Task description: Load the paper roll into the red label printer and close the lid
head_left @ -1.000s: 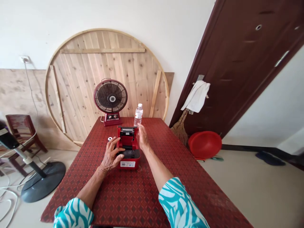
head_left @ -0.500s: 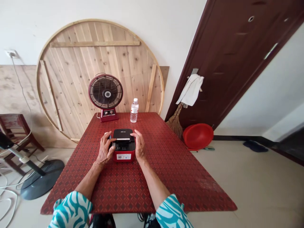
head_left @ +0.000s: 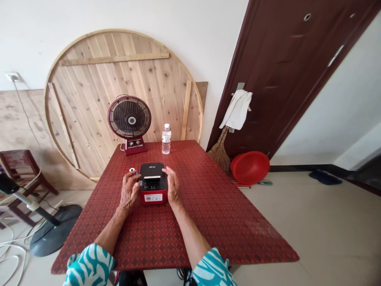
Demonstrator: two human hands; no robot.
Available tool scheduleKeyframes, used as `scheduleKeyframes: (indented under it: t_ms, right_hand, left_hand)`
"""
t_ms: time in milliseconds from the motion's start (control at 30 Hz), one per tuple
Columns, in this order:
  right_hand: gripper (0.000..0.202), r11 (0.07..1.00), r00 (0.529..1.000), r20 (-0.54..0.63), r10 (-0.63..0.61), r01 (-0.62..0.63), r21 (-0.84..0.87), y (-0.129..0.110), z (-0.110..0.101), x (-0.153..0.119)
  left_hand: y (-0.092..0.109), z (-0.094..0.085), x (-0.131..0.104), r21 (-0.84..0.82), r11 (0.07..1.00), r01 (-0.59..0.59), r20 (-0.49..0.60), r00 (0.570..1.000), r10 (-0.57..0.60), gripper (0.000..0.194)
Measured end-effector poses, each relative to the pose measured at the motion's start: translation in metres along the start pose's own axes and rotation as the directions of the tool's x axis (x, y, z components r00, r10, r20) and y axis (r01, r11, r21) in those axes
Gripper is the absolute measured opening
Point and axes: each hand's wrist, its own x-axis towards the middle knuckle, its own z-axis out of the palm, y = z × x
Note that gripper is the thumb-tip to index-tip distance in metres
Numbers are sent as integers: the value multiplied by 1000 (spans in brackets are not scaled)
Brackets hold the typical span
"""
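Both hands flank printer (head_left: 153, 183) | small roll (head_left: 131, 170) (half hidden)

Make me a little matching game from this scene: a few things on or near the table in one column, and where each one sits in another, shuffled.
Things:
1. red and black box
2. table fan
3. water bottle
4. red basin

Places:
A. on the floor by the door
B. between the left hand and right hand
C. at the table's far edge, left of the bottle
D. at the table's far edge, right of the fan

Pairs: 1-B, 2-C, 3-D, 4-A
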Motion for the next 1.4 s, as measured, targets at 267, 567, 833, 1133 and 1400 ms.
scheduleKeyframes:
  t_ms: [267,567,833,1133,1400]
  right_hand:
    - [49,984,976,-129,175,-169,51,16,5,-7]
    - [51,976,963,-158,217,-214,38,18,9,-10]
    - [52,977,965,-160,209,-202,61,18,10,-10]
    - [52,979,965,-170,201,-192,69,22,12,-11]
    - [54,980,965,-167,200,-194,55,26,11,-11]
  left_hand:
    - [4,-2,11,-393,707,588,290,809,-512,66]
    - [0,0,13,-550,484,680,423,727,-541,74]
    - [-1,0,17,-573,247,781,555,592,-584,76]
    - [2,0,17,-548,278,789,513,580,-633,68]
    - [8,0,17,-541,341,769,451,608,-654,69]
